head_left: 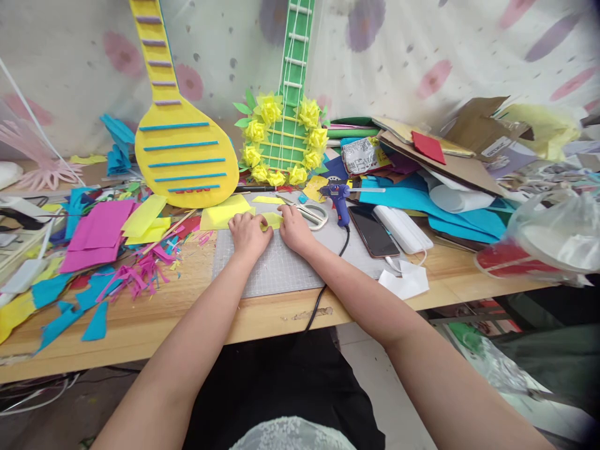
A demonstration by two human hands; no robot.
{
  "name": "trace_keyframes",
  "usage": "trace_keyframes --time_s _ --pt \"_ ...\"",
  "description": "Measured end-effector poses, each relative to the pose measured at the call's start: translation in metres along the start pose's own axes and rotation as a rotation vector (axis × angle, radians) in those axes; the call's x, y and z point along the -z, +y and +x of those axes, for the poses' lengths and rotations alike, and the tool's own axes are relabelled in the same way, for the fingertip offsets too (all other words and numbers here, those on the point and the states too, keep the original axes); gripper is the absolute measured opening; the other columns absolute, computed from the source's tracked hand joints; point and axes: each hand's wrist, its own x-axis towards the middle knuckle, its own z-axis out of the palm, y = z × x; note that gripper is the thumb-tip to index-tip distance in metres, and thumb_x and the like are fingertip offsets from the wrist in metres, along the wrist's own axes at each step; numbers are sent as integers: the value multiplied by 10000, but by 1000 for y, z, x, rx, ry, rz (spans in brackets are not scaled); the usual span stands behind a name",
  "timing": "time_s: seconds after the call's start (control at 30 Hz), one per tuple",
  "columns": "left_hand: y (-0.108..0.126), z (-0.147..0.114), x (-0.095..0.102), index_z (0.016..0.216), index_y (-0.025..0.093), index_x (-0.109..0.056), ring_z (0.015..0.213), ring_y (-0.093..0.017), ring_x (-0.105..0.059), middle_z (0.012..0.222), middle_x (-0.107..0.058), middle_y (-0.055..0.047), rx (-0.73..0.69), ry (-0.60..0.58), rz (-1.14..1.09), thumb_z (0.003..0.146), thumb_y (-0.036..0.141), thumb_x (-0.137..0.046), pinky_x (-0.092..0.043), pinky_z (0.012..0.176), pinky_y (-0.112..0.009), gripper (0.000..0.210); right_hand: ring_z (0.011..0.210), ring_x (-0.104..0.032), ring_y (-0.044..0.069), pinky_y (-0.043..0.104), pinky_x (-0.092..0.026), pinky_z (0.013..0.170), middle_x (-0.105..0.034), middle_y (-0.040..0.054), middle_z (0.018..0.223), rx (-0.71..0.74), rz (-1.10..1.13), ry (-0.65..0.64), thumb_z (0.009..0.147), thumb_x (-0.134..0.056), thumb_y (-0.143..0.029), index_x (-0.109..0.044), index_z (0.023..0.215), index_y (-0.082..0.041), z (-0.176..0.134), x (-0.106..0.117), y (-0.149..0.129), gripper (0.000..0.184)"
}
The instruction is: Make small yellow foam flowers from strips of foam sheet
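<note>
A small piece of yellow paper lies between my two hands over the grey cutting mat. My left hand has its fingers curled, with thumb and forefinger on the paper's left end. My right hand pinches the right end; its fingertips are partly hidden. Beside my right hand lie white-handled scissors, their blades partly covered. A larger yellow sheet rests just beyond my left hand. Farther right on the mat is a blue glue gun with a black cord.
A yellow paper lute shape and a green one with yellow paper flowers lean at the back. Magenta paper and scraps lie left. A phone, white power bank and bagged cup are right.
</note>
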Motion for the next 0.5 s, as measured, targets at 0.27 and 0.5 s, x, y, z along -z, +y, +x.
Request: trace_keyframes --time_s 0.27,0.5 --pt "-3 -2 2 806 280 -667 1014 -285 -459 920 -611 -77 33 -28 -48 750 284 -529 -314 895 -437 149 1016 -493 231 386 -422 903 -502 158 1099 -30 -17 17 759 -328 -13 -470 1158 -110 -1 2 7 434" --pt "-3 -3 1 815 270 -661 1014 -286 -451 911 -602 -80 28 -26 -79 755 271 -528 -309 894 -433 146 932 -524 195 367 -441 865 -552 121 998 -31 132 107 739 -320 -44 -488 1084 -134 1 7 12 394"
